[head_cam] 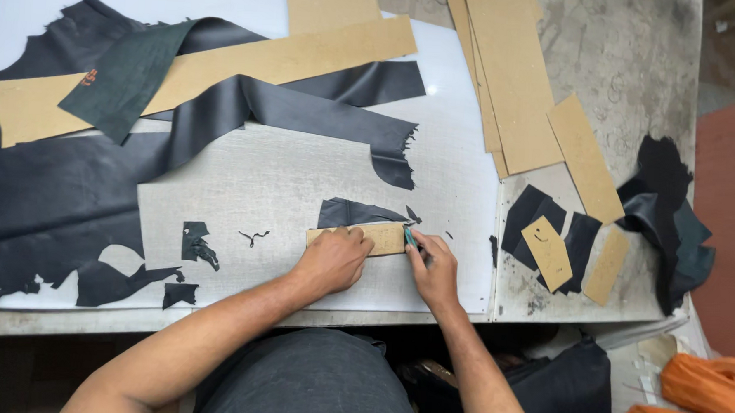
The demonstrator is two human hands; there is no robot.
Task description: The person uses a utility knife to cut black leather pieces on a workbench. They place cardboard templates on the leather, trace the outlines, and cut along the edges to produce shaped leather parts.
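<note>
Near the front edge of the white cutting board (302, 187), the person's left hand (332, 259) lies flat, fingers curled down, pressing a small rectangular tan cardboard template (383, 237) onto a piece of black leather (355, 212) that shows along the template's far side. Just to the right, the right hand (433, 271) pinches a small green-handled cutting knife (411, 236), its tip set at the template's right end (the blade itself is too small to make out). Both hands are closed on their work, left bearing down, right gripping the tool. Far and left on the board, a long tan cardboard strip (291, 59) lies slantwise over a wide black leather hide (46, 192), with a dark green leather triangle (129, 76) on top of it. Small black leather offcuts (194, 240) are scattered to the left of the hands. To the right, on the grey stone table (638, 61), a stack of long tan cardboard strips (513, 81) lies beside a pile of black cut leather pieces (540, 218) topped with a short tan pattern piece (547, 251).
</note>
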